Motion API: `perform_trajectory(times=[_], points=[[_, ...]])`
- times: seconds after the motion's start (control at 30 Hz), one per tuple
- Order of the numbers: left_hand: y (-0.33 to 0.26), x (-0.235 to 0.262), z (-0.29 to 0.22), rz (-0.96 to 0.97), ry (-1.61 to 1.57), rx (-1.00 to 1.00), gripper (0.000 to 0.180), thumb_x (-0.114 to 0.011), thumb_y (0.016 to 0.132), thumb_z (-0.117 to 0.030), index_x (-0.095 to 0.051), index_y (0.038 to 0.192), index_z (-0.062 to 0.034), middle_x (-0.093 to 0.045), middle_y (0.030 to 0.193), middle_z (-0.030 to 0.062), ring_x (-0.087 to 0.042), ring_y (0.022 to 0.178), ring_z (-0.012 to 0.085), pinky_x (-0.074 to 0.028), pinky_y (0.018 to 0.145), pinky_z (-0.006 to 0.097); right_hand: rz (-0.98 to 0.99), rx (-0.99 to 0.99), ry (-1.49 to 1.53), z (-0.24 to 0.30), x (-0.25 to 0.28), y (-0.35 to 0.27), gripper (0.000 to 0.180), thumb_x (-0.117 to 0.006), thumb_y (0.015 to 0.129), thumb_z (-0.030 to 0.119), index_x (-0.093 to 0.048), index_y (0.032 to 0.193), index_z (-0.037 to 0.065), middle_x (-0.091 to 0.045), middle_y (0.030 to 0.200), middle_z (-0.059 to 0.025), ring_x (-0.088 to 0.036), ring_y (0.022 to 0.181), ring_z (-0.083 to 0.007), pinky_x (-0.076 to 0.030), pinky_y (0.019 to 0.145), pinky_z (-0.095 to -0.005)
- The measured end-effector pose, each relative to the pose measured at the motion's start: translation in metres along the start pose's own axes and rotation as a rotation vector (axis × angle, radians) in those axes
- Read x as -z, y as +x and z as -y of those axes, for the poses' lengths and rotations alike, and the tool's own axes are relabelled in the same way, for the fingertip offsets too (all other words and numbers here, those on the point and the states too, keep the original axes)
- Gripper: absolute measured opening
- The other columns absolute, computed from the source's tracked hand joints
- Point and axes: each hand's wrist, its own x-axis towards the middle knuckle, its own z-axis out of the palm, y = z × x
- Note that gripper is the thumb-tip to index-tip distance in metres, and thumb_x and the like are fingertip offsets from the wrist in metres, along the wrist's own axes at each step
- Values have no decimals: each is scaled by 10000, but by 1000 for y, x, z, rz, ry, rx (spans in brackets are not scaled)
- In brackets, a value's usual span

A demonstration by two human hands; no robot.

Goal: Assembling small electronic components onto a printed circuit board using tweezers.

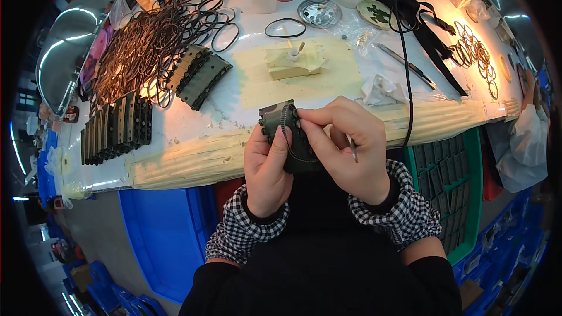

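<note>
My left hand (266,169) grips a dark green rectangular part (272,118) with small round knobs along its edges, held just off the table's front edge. Over the part's face runs a thin dark rubber-band-like loop (284,118), its lower curve hanging across the front. My left thumb presses beside this loop. At the part's upper right edge, the thumb and forefinger of my right hand (351,149) pinch together; what lies between their tips is too small to make out. A thin metal-tipped tool (354,151) is tucked in the right hand's curled fingers.
Similar green parts stand in a row (117,129) and a tilted stack (202,79) at left, by a heap of dark loops (146,41). A yellow block (295,70) sits mid-table. Below are a blue bin (161,240) and a green crate (473,199). A black cord (407,82) hangs right.
</note>
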Motion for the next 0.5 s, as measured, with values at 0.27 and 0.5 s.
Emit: perform_trajectory(times=[0.27,0.5], points=[[3,1,-8,-26,-59,93,306,-443,1031,-222,-500,1250,-17,-620,1170,98,-619,1067,184,-512,942,361,39,-72,94,-3,-2,-6,254,-653,840,-40,-712,1077,31,-572,823,-10,-389,548,-20,-300,488,-187],[4,13,-8,45,-192,153,334,-443,1030,-245,-499,1260,-8,-615,1192,107,-610,1090,195,-497,962,372,59,-130,87,5,0,-2,223,-660,836,-17,-718,1046,30,-562,766,-26,-476,579,-67,-354,492,-211]])
